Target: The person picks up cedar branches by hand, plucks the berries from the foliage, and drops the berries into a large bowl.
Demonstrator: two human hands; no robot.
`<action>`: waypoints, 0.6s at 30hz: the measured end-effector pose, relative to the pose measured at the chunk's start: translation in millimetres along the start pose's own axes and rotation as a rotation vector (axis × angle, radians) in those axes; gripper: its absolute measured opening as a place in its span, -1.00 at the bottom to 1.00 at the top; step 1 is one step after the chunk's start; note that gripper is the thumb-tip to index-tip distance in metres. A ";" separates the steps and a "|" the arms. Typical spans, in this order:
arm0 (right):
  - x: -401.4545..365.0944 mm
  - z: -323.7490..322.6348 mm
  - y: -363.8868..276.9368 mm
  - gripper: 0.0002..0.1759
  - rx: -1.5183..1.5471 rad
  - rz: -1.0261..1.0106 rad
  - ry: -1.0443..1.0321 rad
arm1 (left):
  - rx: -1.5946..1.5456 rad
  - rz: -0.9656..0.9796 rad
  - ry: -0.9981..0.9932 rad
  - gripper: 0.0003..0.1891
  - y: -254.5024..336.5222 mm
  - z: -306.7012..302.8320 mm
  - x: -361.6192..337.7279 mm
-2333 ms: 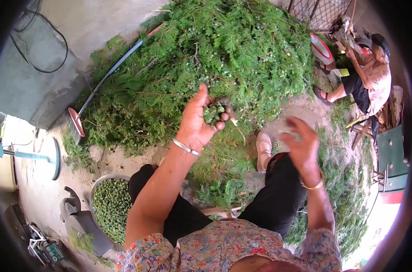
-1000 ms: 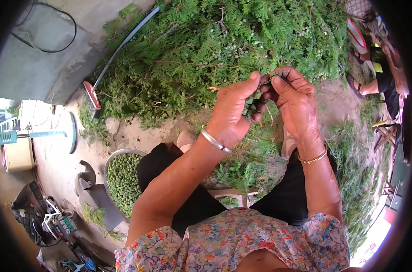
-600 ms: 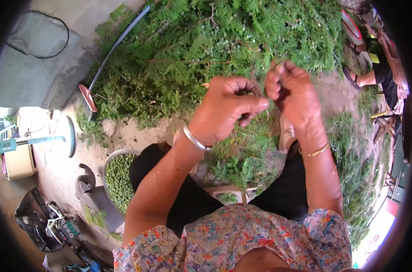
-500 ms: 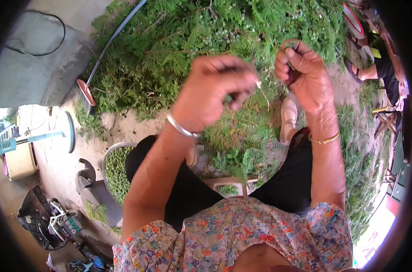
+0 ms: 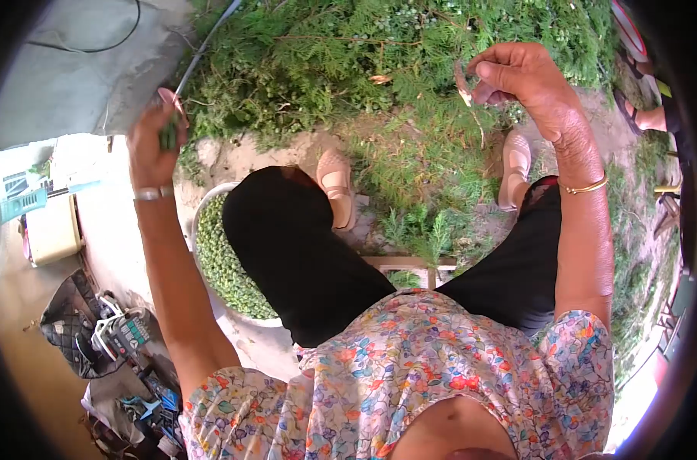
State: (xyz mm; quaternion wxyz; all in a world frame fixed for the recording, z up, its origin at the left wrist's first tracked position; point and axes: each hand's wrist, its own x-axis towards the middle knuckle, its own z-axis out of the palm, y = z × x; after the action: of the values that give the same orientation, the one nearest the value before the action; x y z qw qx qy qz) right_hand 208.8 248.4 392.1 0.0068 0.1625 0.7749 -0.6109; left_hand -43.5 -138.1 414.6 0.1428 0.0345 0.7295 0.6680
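Observation:
My left hand [image 5: 150,149], slightly blurred and wearing a silver bangle, is raised at the far left. Its fingers curl round a small green clump [image 5: 168,136], too blurred to name closely. Below it, beside my knee, stands a pale round tub [image 5: 265,322] filled with small green cones or berries [image 5: 229,253]. At the upper right my right hand [image 5: 528,80], with a gold bangle, has its fingers bent toward the thumb; I cannot tell what is in them. Its fingertips overlap a broken twig [image 5: 465,92] over a large heap of green conifer branches [image 5: 348,61].
Loose green sprigs [image 5: 410,176] lie between my shoes. A wooden stool edge [image 5: 410,262] shows below me. A broom [image 5: 172,100] is behind my left hand. At left are a bag with tools [image 5: 95,330] and a teal fan [image 5: 18,203]. Another person's foot [image 5: 640,116] is at right.
My left hand has swung from the middle, near my right hand, out to the far left. My right hand has turned and risen slightly. The view has shifted, showing more of the tub.

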 end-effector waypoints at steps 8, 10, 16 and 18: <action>-5.7 -4.9 5.3 -0.75 -0.144 -0.004 0.079 | 0.537 -0.423 0.493 -0.48 -140.6 -150.1 -133.2; -12.4 -1.6 -5.1 -0.77 -0.104 -0.020 0.088 | 0.523 -0.383 0.422 -0.32 -186.8 -202.8 -146.7; -15.2 -1.7 -15.0 -0.81 -0.157 0.100 0.213 | 0.805 -0.498 0.388 -0.72 -242.7 -276.3 -173.3; -21.2 -2.4 -26.3 -0.81 -0.178 0.092 0.200 | 0.868 -0.627 0.120 -0.69 -244.9 -296.7 -170.0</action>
State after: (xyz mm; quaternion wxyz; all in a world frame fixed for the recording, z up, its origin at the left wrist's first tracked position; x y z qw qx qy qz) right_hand 222.4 240.3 422.0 -0.0281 0.2569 0.8145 -0.5195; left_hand 78.0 -491.1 220.9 0.2661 -0.1673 0.9207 0.2313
